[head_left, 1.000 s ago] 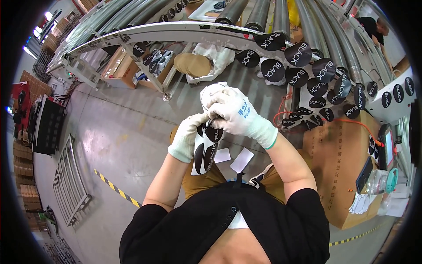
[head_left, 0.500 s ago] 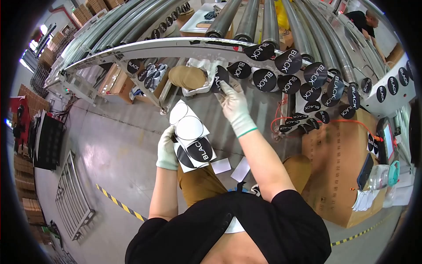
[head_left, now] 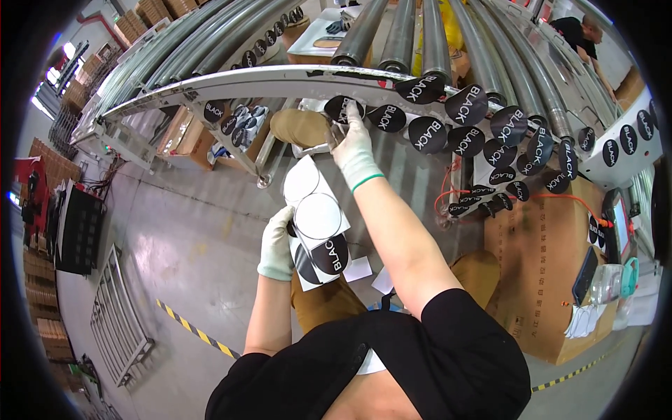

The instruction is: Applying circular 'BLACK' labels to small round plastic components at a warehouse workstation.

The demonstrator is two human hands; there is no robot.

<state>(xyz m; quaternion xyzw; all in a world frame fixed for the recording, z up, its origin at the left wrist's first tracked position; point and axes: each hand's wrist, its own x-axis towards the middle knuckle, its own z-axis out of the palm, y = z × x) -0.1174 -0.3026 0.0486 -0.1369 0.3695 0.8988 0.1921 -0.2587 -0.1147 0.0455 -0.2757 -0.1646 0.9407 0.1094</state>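
Since half a second ago, the right hand (head_left: 352,145) has risen with its black round sticker (head_left: 336,106), which hung beneath the white rail (head_left: 238,79) and now meets that rail's lower edge; the left hand (head_left: 277,246) has stayed on the rail's near side, well below it. Gloved fingers of the right hand reach up over the sticker, the index nearly straight along its right part; whether they pinch it or merely press it flat, I cannot tell. Folded closely around one margin, the left hand grips a sticker sheet (head_left: 317,215), thumb on top and the other fingers mostly hidden underneath. That sheet lies slanted on the near side of the rail, apart from it, with two bare circles at the end toward the rail and black stickers (head_left: 329,254) at the end away from it. More round stickers (head_left: 428,134) hang in a crowded row along the rail, to the right of the right hand. Steel rollers (head_left: 397,42) run beyond the rail, brown discs (head_left: 297,127) sit underneath it, and a large cardboard box (head_left: 532,273) stands on its near side, toward the right. Another person (head_left: 575,38) leans over well beyond the rail's right end
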